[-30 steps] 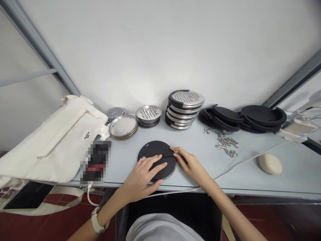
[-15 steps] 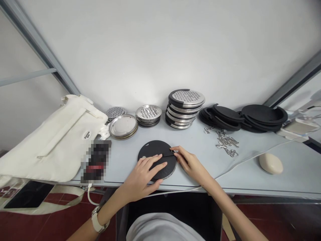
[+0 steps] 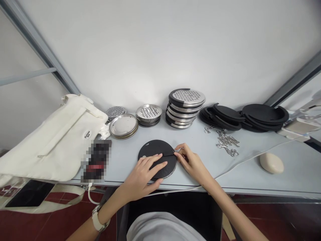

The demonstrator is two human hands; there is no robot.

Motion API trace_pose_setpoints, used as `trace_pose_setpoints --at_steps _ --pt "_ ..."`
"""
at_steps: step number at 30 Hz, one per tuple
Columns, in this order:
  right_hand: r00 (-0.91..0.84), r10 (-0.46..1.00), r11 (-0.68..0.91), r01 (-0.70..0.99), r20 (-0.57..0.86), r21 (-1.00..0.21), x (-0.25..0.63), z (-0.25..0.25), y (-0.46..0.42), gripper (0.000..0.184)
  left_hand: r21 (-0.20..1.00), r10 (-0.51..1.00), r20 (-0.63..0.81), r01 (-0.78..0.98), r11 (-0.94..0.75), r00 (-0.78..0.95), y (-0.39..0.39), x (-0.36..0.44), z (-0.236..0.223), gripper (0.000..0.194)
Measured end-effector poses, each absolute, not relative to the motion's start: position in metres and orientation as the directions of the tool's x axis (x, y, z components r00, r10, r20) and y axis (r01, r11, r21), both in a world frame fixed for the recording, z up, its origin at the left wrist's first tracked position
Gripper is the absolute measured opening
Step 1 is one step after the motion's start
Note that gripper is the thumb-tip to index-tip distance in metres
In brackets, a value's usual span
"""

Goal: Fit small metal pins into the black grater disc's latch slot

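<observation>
A round black disc point(image 3: 154, 151) with a metal rim lies on the grey table point(image 3: 288, 180) in front of me. My left hand point(image 3: 142, 174) rests flat on its near half, fingers stretched out. At the disc's right edge my right hand point(image 3: 192, 162) has its fingertips pinched on a small metal piece, too small to name.
A white cloth bag point(image 3: 52, 140) lies at the left. Along the wall stand stacks of metal plates point(image 3: 123, 126), perforated metal discs point(image 3: 148, 114), rimmed grater discs point(image 3: 185, 107) and black rings point(image 3: 245, 117). Loose metal hooks point(image 3: 227, 144) and a pale oval object point(image 3: 271, 163) lie at the right.
My right hand's fingers have curled from stretched along the disc's edge into a pinch at its rim. The left hand stays in place.
</observation>
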State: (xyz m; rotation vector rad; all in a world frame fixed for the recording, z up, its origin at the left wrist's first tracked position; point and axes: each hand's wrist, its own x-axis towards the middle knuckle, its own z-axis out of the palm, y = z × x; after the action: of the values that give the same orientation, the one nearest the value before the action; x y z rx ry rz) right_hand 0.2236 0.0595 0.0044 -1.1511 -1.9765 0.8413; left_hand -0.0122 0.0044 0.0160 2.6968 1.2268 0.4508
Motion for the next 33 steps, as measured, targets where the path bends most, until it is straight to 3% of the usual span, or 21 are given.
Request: trace_pose_setpoints --at_steps 8,20,33 --pt "-0.277 0.939 0.320 0.479 0.205 -0.817 0.2250 0.0068 0.0596 0.023 0.254 0.756 0.196 0.713 -0.654 0.624 0.0041 -0.0123 0.0165 0.051" --pt "-0.257 0.910 0.412 0.449 0.327 -0.793 0.2252 0.0017 0.0607 0.017 0.246 0.752 0.225 0.710 -0.660 0.620 0.0039 -0.0125 0.0164 0.051" --pt "-0.290 0.933 0.320 0.396 0.213 -0.861 0.2265 0.0015 0.0612 0.021 0.242 0.752 0.222 0.712 -0.659 0.620 0.0037 -0.0125 0.0167 0.051"
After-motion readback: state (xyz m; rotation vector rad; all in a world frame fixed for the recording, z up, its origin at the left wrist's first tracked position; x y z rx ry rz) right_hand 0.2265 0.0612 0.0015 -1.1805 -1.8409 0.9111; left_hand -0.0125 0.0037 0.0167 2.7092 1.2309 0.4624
